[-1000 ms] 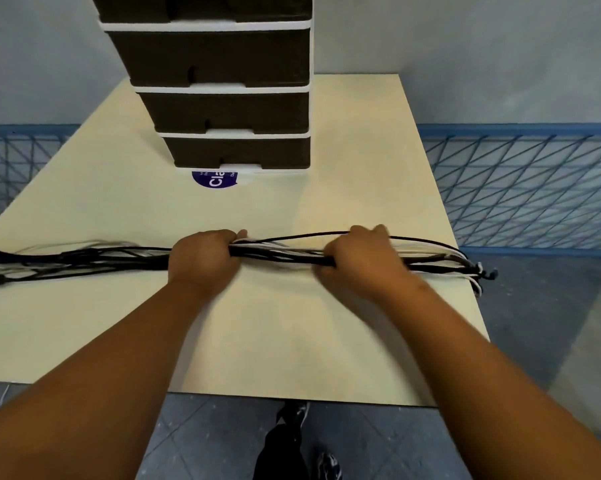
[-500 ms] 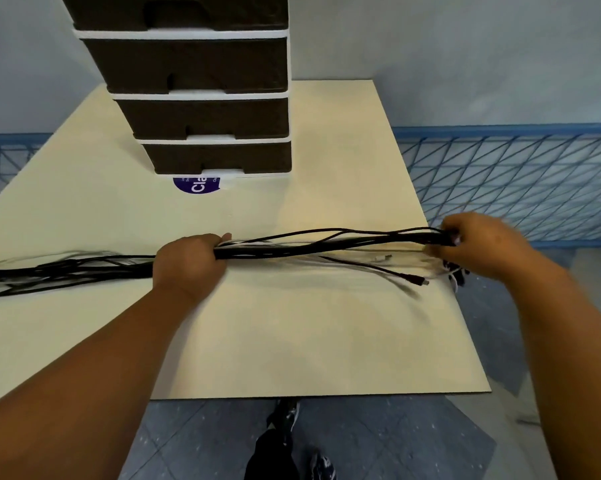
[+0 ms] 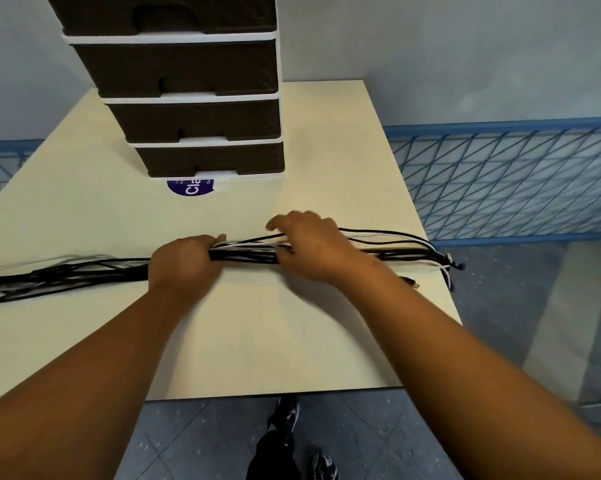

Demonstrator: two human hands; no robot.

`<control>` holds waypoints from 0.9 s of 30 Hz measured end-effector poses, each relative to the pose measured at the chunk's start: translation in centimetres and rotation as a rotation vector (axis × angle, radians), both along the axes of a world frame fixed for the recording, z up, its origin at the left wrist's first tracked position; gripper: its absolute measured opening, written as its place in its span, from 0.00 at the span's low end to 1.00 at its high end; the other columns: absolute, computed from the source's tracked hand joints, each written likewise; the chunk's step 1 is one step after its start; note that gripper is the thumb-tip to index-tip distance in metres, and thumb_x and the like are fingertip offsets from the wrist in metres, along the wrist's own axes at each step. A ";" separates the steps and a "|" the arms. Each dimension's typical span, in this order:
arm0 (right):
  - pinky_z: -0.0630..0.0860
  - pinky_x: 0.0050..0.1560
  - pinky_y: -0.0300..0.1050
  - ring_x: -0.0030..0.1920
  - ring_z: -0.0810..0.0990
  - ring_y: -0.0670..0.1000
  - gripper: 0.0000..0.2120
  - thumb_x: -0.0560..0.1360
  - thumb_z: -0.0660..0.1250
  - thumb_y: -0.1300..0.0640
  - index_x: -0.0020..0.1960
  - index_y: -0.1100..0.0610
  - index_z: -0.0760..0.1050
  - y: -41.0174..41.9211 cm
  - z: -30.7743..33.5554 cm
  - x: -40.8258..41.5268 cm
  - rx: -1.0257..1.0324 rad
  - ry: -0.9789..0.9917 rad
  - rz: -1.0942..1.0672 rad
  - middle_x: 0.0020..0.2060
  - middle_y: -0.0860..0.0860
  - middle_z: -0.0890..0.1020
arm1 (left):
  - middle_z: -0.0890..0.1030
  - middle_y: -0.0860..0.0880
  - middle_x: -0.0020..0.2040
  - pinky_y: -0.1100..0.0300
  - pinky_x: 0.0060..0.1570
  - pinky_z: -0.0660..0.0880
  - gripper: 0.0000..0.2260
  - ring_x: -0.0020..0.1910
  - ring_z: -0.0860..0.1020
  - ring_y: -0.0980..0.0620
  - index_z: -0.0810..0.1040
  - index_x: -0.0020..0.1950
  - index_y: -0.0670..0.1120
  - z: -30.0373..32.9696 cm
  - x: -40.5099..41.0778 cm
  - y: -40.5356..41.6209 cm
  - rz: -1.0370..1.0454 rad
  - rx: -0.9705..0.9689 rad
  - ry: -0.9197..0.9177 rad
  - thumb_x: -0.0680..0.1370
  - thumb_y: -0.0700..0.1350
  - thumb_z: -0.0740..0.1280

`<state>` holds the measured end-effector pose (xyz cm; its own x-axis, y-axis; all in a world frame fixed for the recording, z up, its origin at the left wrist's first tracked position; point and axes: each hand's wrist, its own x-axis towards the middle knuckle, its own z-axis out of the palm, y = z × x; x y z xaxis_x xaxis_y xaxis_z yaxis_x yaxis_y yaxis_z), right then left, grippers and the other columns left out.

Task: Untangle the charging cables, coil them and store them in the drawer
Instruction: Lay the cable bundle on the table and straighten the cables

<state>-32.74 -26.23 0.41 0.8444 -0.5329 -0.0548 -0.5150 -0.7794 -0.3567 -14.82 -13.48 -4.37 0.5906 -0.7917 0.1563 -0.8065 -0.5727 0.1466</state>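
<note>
- A bundle of black and white cables [image 3: 250,252] lies stretched across the pale table [image 3: 257,341], running from the left edge of the view to the table's right edge.
- At the right end the cables bend into a loop [image 3: 441,258] that hangs just over the table's edge; one plug [image 3: 413,283] lies on the tabletop near it.
- The left hand [image 3: 184,263] is clenched around the bundle near its middle, knuckles up.
- The right hand [image 3: 312,247] sits on the bundle just beside the left; its fingers [image 3: 281,221] are lifted and spread over the strands. It is blurred, so I cannot tell whether it grips any cable.
- Left of the left hand the strands fan out loosely over the table.
- Behind the cables, well apart, stands a stack of dark drawers [image 3: 202,119] with white frames, all pushed in.
- A purple sticker [image 3: 190,188] shows on the table at the foot of the stack.
- Blue mesh fencing [image 3: 506,181] runs along the wall on the right.
</note>
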 end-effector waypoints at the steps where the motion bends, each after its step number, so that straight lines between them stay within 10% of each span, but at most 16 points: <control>1: 0.67 0.52 0.51 0.56 0.75 0.56 0.16 0.75 0.61 0.55 0.63 0.49 0.73 0.3 -0.5 0.6 -0.008 0.019 0.009 0.55 0.51 0.79 | 0.82 0.47 0.39 0.56 0.36 0.67 0.15 0.42 0.78 0.41 0.82 0.47 0.50 0.0 0.0 0.0 0.002 -0.004 0.003 0.81 0.53 0.57; 6: 0.66 0.34 0.44 0.41 0.75 0.52 0.08 0.72 0.67 0.48 0.45 0.52 0.74 -0.3 0.0 0.4 0.160 0.100 0.036 0.38 0.47 0.77 | 0.83 0.46 0.42 0.54 0.41 0.73 0.15 0.44 0.79 0.40 0.82 0.50 0.49 0.2 -0.2 0.0 -0.009 -0.009 0.016 0.81 0.53 0.58; 18: 0.64 0.33 0.43 0.32 0.68 0.50 0.20 0.71 0.73 0.44 0.34 0.58 0.71 -3.7 3.8 -0.3 0.343 0.189 -0.084 0.29 0.50 0.71 | 0.82 0.46 0.39 0.54 0.40 0.74 0.13 0.41 0.78 0.41 0.81 0.48 0.48 0.6 -0.2 0.2 -0.019 -0.010 0.047 0.80 0.50 0.58; 27: 0.69 0.40 0.45 0.42 0.75 0.55 0.08 0.76 0.65 0.52 0.51 0.56 0.73 -6.1 2.3 -2.6 -0.198 0.123 -0.226 0.36 0.48 0.73 | 0.82 0.47 0.39 0.56 0.36 0.68 0.12 0.42 0.78 0.41 0.80 0.46 0.50 0.3 0.0 0.2 -0.018 -0.004 0.040 0.81 0.50 0.58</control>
